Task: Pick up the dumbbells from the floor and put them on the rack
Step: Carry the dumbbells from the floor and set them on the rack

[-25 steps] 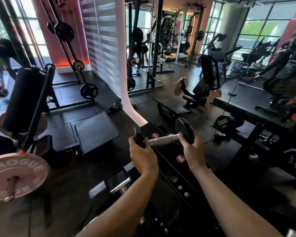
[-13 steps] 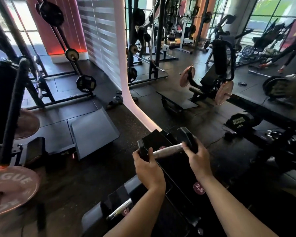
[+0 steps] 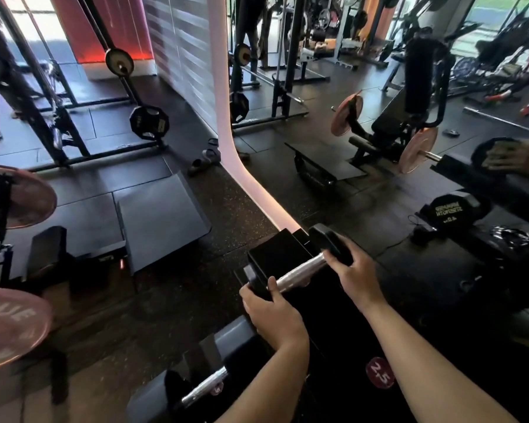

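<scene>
Two hands hold one dumbbell (image 3: pixel 300 270) by its ends above the upper end of the rack (image 3: pixel 333 319). Its chrome handle runs tilted, low at the left and high at the right, with a black head at each end. Left hand (image 3: pixel 272 312) wraps the lower head, its fingers (image 3: pixel 258 296) clamped over the head's edge and thumb lying against the handle. Right hand (image 3: pixel 358 273) takes the upper head, fingers (image 3: pixel 338 259) closed over its near face. Whether the dumbbell touches the rack or hangs just above it cannot be told.

The rack is black and slopes toward the camera; a round red label (image 3: pixel 379 377) reading 2.5 sits on it between the forearms. Lower on the rack, left of the left forearm, a second dumbbell (image 3: pixel 202 389) with a chrome handle lies in its cradle.

Beyond the rack's top edge stands a mirror (image 3: pixel 348 87) with a glowing pink-white frame. Dark speckled floor (image 3: pixel 196 294) spreads to the left, where a pink weight plate (image 3: pixel 9 328) shows at the edge.
</scene>
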